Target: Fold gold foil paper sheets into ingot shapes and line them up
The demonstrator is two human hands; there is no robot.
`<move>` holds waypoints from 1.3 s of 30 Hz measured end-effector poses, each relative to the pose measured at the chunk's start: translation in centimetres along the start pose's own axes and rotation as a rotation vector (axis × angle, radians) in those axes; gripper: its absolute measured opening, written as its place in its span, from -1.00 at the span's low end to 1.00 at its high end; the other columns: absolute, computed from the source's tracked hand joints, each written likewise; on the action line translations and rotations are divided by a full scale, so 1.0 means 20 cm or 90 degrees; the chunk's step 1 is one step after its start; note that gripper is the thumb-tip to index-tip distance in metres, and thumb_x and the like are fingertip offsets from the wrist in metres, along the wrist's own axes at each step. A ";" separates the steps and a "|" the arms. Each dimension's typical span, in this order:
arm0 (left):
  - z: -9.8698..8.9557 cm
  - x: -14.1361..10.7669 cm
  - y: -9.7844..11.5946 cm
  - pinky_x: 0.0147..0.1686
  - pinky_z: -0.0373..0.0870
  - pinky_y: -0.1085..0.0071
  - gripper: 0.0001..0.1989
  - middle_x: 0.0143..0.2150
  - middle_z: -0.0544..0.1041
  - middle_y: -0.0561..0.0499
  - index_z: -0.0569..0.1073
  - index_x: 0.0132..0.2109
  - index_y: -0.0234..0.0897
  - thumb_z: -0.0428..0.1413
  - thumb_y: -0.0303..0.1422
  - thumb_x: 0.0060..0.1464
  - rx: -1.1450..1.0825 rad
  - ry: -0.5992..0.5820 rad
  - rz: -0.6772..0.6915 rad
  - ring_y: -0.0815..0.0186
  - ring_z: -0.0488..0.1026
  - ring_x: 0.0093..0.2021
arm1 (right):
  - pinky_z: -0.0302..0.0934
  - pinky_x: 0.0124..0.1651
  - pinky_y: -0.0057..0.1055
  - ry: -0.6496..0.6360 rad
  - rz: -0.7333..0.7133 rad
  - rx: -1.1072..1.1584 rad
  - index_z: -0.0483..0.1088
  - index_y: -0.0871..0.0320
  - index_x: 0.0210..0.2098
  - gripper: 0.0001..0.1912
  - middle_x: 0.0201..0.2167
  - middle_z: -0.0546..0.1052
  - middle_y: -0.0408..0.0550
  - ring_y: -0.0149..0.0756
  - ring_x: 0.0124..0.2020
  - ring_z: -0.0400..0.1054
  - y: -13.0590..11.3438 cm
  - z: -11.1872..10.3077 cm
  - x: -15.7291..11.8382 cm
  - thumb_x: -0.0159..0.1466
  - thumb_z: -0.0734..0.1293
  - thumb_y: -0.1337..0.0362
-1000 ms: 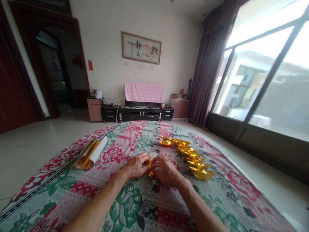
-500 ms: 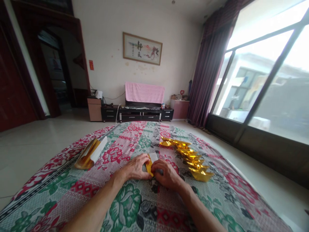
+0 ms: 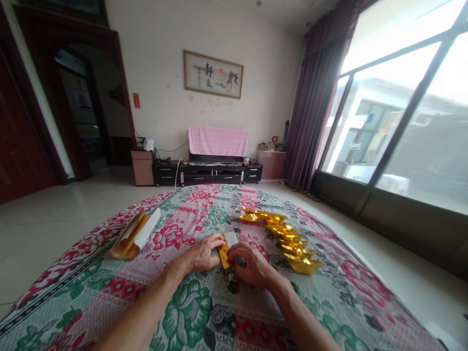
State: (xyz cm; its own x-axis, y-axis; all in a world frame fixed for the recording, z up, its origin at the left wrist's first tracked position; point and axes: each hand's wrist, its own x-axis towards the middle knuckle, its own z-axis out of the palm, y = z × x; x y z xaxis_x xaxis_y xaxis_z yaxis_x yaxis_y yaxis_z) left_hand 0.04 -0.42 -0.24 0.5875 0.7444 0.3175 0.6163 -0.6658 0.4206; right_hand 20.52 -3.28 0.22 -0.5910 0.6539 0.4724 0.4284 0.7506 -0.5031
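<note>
A folded piece of gold foil paper, white on its far part, lies on the flowered tablecloth between my hands. My left hand is at its left edge, fingertips on the upper part and thumb stretched toward the lower part. Curled fingers of my right hand press on the paper's right side, a dark spot showing at the thumb. To the right, several folded gold paper ingots stand in a slanting row. A loosely rolled stack of gold and white paper sheets rests at the left.
A patterned tablecloth covers the round table. Beyond it stand a low black TV cabinet and a screen under a pink cloth. A purple curtain hangs beside large windows at the right.
My left thumb has drawn back slightly from the paper's lower end, uncovering more gold. My right fingers have shifted a little left over the paper. The view has tilted slightly.
</note>
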 end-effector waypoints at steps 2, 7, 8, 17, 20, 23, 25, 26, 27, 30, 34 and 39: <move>0.01 0.00 0.00 0.10 0.20 0.35 -0.63 0.01 0.37 -0.06 0.43 -0.13 -0.28 0.02 -0.50 -0.19 0.011 0.014 0.004 0.23 0.29 0.04 | 0.17 -0.08 -0.41 0.003 0.001 -0.001 0.40 0.14 -0.39 -0.69 -0.29 0.46 -0.09 -0.34 -0.20 0.31 -0.01 0.00 0.00 -0.10 0.20 0.53; 0.00 -0.02 0.01 0.09 0.21 0.35 -0.67 0.02 0.37 -0.03 0.41 -0.10 -0.24 0.03 -0.45 -0.09 0.020 0.024 0.011 0.26 0.29 0.04 | 0.17 -0.08 -0.39 0.009 -0.004 -0.015 0.39 0.14 -0.38 -0.74 -0.29 0.44 -0.09 -0.33 -0.21 0.30 -0.03 0.01 -0.01 -0.07 0.25 0.48; -0.01 -0.02 0.01 0.09 0.21 0.36 -0.68 0.03 0.36 -0.04 0.41 -0.10 -0.25 0.03 -0.44 -0.07 0.021 0.023 0.012 0.27 0.29 0.04 | 0.17 -0.09 -0.38 0.010 -0.004 -0.018 0.38 0.14 -0.37 -0.75 -0.29 0.43 -0.08 -0.32 -0.21 0.30 -0.03 0.01 -0.01 -0.07 0.26 0.47; -0.01 -0.02 0.01 0.09 0.21 0.39 -0.69 0.01 0.39 -0.01 0.42 -0.13 -0.23 0.01 -0.49 -0.07 0.006 0.027 0.013 0.31 0.30 0.03 | 0.19 -0.06 -0.43 -0.024 0.009 0.011 0.43 0.13 -0.39 -0.68 -0.24 0.48 -0.11 -0.36 -0.17 0.34 -0.01 -0.02 -0.01 -0.07 0.19 0.55; -0.01 -0.01 0.01 0.09 0.21 0.38 -0.69 -0.01 0.39 -0.01 0.44 -0.14 -0.24 0.00 -0.49 -0.09 0.007 0.029 0.015 0.30 0.31 0.02 | 0.20 -0.06 -0.44 -0.038 0.008 0.021 0.44 0.12 -0.39 -0.69 -0.23 0.48 -0.12 -0.37 -0.17 0.34 0.00 -0.04 -0.01 -0.03 0.18 0.55; 0.00 0.00 0.00 0.10 0.21 0.37 -0.62 -0.02 0.39 -0.02 0.44 -0.12 -0.26 -0.03 -0.53 -0.14 0.005 0.022 0.020 0.28 0.30 0.03 | 0.21 -0.09 -0.43 -0.034 0.009 0.023 0.42 0.12 -0.35 -0.69 -0.26 0.48 -0.12 -0.38 -0.20 0.35 0.00 -0.04 -0.01 0.01 0.17 0.53; 0.00 0.00 -0.01 0.11 0.20 0.38 -0.54 -0.01 0.39 -0.03 0.43 -0.09 -0.26 -0.05 -0.57 -0.19 0.003 0.015 0.022 0.29 0.30 0.04 | 0.22 -0.11 -0.44 -0.026 0.014 0.015 0.41 0.13 -0.33 -0.67 -0.28 0.48 -0.11 -0.38 -0.23 0.35 0.00 -0.03 -0.01 0.00 0.15 0.54; 0.00 0.00 -0.01 0.11 0.19 0.39 -0.52 -0.01 0.38 -0.02 0.43 -0.08 -0.26 -0.06 -0.58 -0.21 0.004 0.013 0.022 0.29 0.29 0.04 | 0.22 -0.12 -0.44 -0.021 0.016 0.008 0.40 0.13 -0.33 -0.65 -0.28 0.47 -0.11 -0.38 -0.24 0.34 0.00 -0.03 -0.01 -0.03 0.15 0.55; 0.00 0.00 -0.02 0.11 0.20 0.39 -0.50 -0.01 0.38 -0.02 0.43 -0.07 -0.25 -0.07 -0.58 -0.23 0.005 0.013 0.019 0.29 0.29 0.04 | 0.22 -0.13 -0.44 -0.018 0.018 0.001 0.40 0.12 -0.32 -0.63 -0.28 0.47 -0.11 -0.37 -0.24 0.34 0.00 -0.02 -0.01 -0.05 0.15 0.55; 0.01 0.01 -0.01 0.10 0.21 0.37 -0.50 -0.04 0.39 0.00 0.43 -0.08 -0.22 -0.08 -0.59 -0.23 0.007 0.027 0.009 0.30 0.30 0.02 | 0.20 -0.14 -0.43 -0.011 0.024 -0.021 0.38 0.12 -0.29 -0.57 -0.27 0.45 -0.10 -0.35 -0.24 0.32 0.00 -0.01 -0.01 -0.12 0.15 0.55; 0.02 0.01 0.00 0.06 0.24 0.39 -0.59 -0.06 0.40 0.00 0.45 -0.13 -0.21 -0.05 -0.57 -0.16 -0.003 0.049 0.009 0.31 0.31 -0.01 | 0.18 -0.15 -0.44 -0.015 0.012 -0.017 0.38 0.13 -0.31 -0.57 -0.30 0.45 -0.10 -0.36 -0.25 0.31 -0.01 -0.01 -0.01 -0.13 0.13 0.56; 0.02 0.00 0.01 0.06 0.24 0.37 -0.68 -0.06 0.40 -0.01 0.46 -0.14 -0.22 -0.01 -0.52 -0.07 -0.002 0.056 0.010 0.31 0.32 -0.01 | 0.17 -0.18 -0.45 -0.002 0.018 -0.023 0.36 0.13 -0.31 -0.59 -0.33 0.43 -0.12 -0.37 -0.29 0.29 -0.01 0.00 -0.02 -0.12 0.14 0.55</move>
State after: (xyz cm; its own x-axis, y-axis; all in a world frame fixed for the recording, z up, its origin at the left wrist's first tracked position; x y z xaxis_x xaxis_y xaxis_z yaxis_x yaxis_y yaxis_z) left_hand 0.35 -0.56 -0.46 0.5489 0.7353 0.3975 0.6058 -0.6777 0.4169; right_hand 20.72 -3.57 0.19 -0.5809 0.6746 0.4555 0.4690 0.7347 -0.4902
